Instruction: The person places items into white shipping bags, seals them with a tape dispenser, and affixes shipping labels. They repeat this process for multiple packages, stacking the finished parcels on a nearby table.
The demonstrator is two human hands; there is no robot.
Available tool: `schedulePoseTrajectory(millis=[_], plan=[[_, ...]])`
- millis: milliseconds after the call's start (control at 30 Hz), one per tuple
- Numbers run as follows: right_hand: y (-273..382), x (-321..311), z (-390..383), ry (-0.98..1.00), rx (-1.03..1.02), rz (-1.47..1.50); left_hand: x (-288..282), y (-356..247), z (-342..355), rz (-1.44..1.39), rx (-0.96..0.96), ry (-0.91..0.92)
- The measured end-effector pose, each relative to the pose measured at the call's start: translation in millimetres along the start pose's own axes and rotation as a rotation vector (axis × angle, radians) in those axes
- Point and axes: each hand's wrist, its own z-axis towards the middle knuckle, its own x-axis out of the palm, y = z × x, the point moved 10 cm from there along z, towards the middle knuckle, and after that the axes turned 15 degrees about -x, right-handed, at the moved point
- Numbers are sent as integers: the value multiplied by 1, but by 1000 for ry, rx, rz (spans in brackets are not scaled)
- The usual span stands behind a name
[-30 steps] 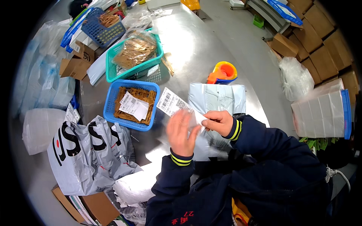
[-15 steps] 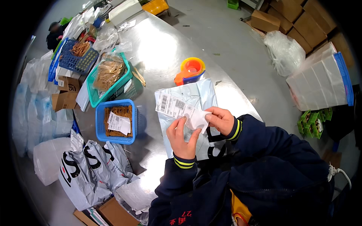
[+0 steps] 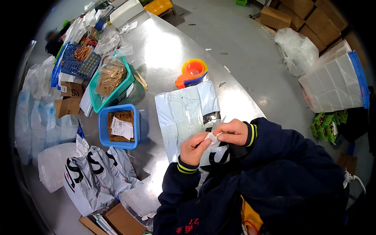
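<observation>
Between my two hands is a small white paper label (image 3: pixel 214 139), bunched or folded so that little of its face shows. My left hand (image 3: pixel 193 149) pinches it from the left with thumb and fingers. From the right, my right hand (image 3: pixel 232 132) pinches the other side, fingertips close to the left ones. Just beneath lies a flat, pale grey plastic mailing bag (image 3: pixel 176 113) with black print, on the metal table. Beyond the bag's far edge stands an orange tape dispenser (image 3: pixel 192 73) with a yellow-rimmed roll.
To the left, a blue basket (image 3: pixel 102 127) holds brown packs under a paper slip. Behind it sits a green basket (image 3: pixel 95 94) of bagged brown goods. Printed grey mailing bags (image 3: pixel 88 184) stand near left. White foam boxes (image 3: pixel 331 84) and cartons (image 3: pixel 325 29) are stacked on the right.
The label was spread out with its barcode showing; now it is bunched small between my fingers. My hands have come closer together, slightly lower on the left, uncovering more of the bag.
</observation>
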Motion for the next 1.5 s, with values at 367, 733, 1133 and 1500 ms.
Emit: schedulePoseTrajectory(millis=[367, 733, 1133, 1500], plan=[[-20, -160, -73, -931, -90, 648, -120, -67, -95, 488, 568, -1307], [-65, -150, -93, -961, 58, 565, -12, 43, 12, 1286, 239, -315], [-173, -174, 16, -802, 12, 608, -38, 75, -26, 1125, 51, -789], [-280, -129, 78, -390, -20, 195, -69, 196, -159, 69, 211, -1802]])
